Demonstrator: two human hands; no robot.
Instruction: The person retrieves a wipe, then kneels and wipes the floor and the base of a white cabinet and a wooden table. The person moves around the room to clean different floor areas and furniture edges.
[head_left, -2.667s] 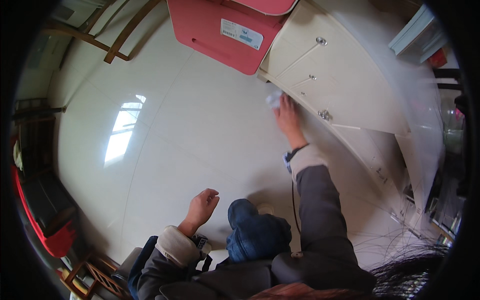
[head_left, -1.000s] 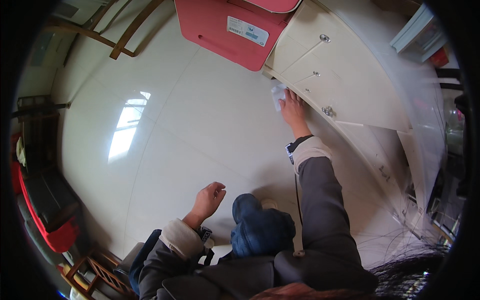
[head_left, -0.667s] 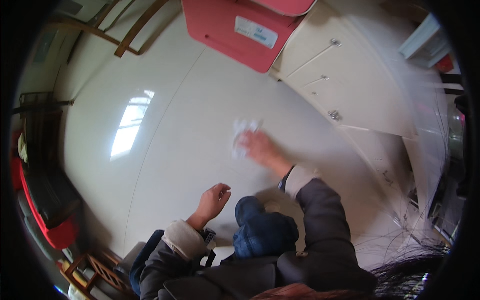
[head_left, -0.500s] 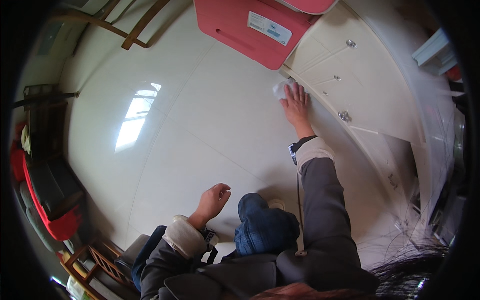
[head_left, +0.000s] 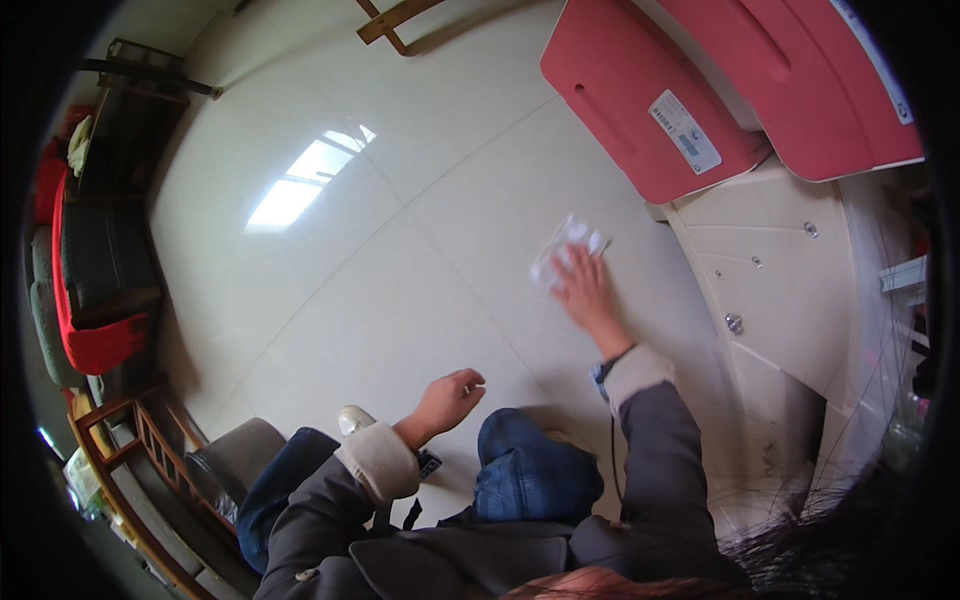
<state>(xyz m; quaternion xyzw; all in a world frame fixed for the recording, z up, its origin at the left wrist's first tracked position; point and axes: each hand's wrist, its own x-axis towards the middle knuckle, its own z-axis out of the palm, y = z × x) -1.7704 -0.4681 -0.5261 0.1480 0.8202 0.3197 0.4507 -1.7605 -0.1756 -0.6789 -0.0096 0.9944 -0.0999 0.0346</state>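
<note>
On the pale tiled floor [head_left: 400, 300], a crumpled white tissue [head_left: 551, 262] lies under my right hand [head_left: 582, 285]. The fingers bear down on it a little apart and hold it to the tile; motion smears them slightly. Part of the tissue pokes out past the fingertips. Over the floor in front of my body, my left hand [head_left: 450, 400] hangs with its fingers curled in, touching nothing, and no object shows in it. My bent knee in blue jeans [head_left: 535, 475] is between the two forearms.
Red storage boxes [head_left: 650, 110] stand at the upper right against a cream drawer cabinet [head_left: 770, 250] with shiny knobs. Wooden legs [head_left: 395, 20] rest on the floor at the top. Along the left are a dark padded seat with red cloth [head_left: 105, 345] and a wooden chair [head_left: 150, 440].
My right hand has drawn the tissue away from the cabinet's base onto open floor. The view has turned, so the red boxes now sit farther right. My left hand stays curled.
</note>
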